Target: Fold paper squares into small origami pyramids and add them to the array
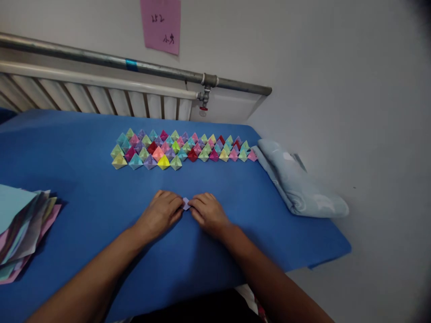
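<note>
Between my two hands, low over the blue table (111, 215), is a small pale lilac piece of folded paper (186, 204). My left hand (162, 210) pinches its left edge with curled fingers. On the opposite edge, my right hand (208, 213) grips it with thumb and fingertips. Parts of the paper are covered by the fingers. Beyond the hands, several rows of small folded paper pieces (163, 162) in yellow, pink, green, blue, purple and red lie side by side.
A stack of coloured paper sheets (20, 211) lies at the left. On the right edge rests a folded light-blue blanket (289, 179) against the wall. Behind the table run a white radiator (97, 98), a metal pipe (161, 69) and a red-handled valve (204, 108). A pink note (161, 27) hangs above.
</note>
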A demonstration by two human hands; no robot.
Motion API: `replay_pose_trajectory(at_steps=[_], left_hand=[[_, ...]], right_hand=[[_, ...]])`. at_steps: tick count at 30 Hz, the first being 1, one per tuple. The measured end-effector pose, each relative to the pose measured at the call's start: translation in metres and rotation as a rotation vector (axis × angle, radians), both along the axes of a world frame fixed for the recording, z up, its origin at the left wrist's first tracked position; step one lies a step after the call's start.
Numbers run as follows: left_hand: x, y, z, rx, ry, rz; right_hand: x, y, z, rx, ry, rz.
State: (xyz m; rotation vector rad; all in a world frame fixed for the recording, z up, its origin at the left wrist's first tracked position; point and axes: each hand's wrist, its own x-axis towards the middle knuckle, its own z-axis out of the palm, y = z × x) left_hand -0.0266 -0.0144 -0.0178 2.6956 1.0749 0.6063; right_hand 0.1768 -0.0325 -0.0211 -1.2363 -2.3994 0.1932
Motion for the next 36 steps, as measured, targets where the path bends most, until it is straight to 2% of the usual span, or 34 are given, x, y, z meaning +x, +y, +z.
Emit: replay_pose_trajectory(at_steps=[6, 13, 25, 30, 36], left_hand=[[0.000, 0.000, -0.003, -0.002, -0.039, 0.014], [0.003, 0.001, -0.004, -0.070, 0.008, 0.156], [0.013, 0.007, 0.007, -0.220, -0.037, 0.290], [0.013, 0.014, 0.012, -0.394, -0.083, 0.304], [0.011, 0.017, 0.016, -0.434, -0.087, 0.287]], right_hand=[[0.000, 0.003, -0.002, -0.005, 0.084, -0.026], [-0.004, 0.005, 0.003, -0.089, 0.182, -0.096], [-0.011, 0.010, 0.004, -0.117, 0.159, -0.198], [-0.012, 0.012, 0.004, -0.131, 0.176, -0.212], [-0.013, 0.013, 0.006, -0.166, 0.178, -0.227]])
